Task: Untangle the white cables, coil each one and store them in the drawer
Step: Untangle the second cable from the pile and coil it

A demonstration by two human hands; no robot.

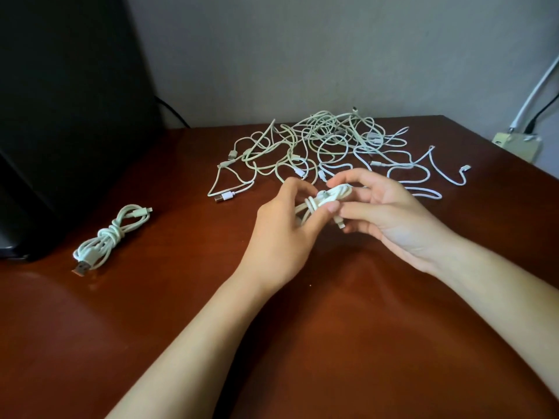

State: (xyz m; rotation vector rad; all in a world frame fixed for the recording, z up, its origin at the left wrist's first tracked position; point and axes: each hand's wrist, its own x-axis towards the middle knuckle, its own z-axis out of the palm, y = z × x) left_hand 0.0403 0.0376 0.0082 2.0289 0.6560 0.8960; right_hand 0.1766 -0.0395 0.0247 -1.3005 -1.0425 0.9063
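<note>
A tangle of several white cables (pixel 329 143) lies at the back middle of the brown desk (pixel 181 297). One coiled white cable (pixel 110 237), knotted round its middle, rests at the left with its USB plug toward me. Just above the desk's middle, my left hand (pixel 284 231) and my right hand (pixel 390 216) meet around a second white cable bundle (pixel 325 199). The left thumb and fingers pinch its wrapped loops. The right hand's fingers hold its other side, and a small plug end pokes out below the right fingers. No drawer is in view.
A large black object (pixel 66 116) stands at the left, close to the coiled cable. A grey wall rises behind the desk. At the far right a wall socket (pixel 517 143) has a black and a white lead plugged in. The desk's right edge slants past it.
</note>
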